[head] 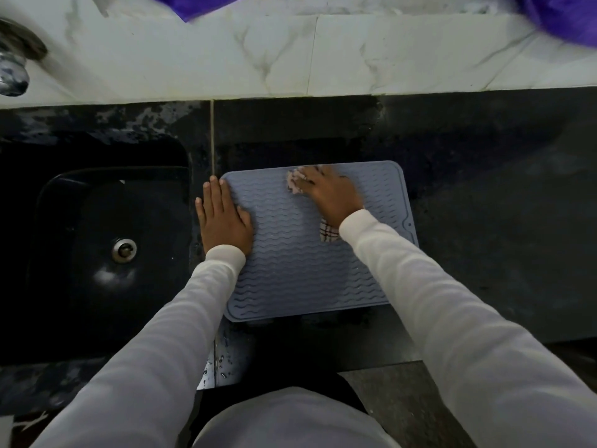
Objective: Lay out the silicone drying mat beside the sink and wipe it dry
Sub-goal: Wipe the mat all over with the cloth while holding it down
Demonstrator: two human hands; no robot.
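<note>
A blue-grey silicone drying mat point(300, 263) with wavy ridges lies flat on the dark counter, just right of the black sink point(97, 240). My left hand point(223, 218) rests flat, fingers together, on the mat's left edge, pinning it down. My right hand point(329, 195) presses a checked cloth point(328, 232) against the mat's far part. The cloth shows at my fingertips and again under my wrist; the rest of it is hidden under the palm. My right hand is slightly blurred.
A metal drain point(124, 250) sits in the sink's floor. A chrome tap point(14, 72) stands at the far left on the white marble ledge point(290, 59). Purple fabric point(562, 17) hangs at the top edge. Wet patches mark the counter point(484, 189).
</note>
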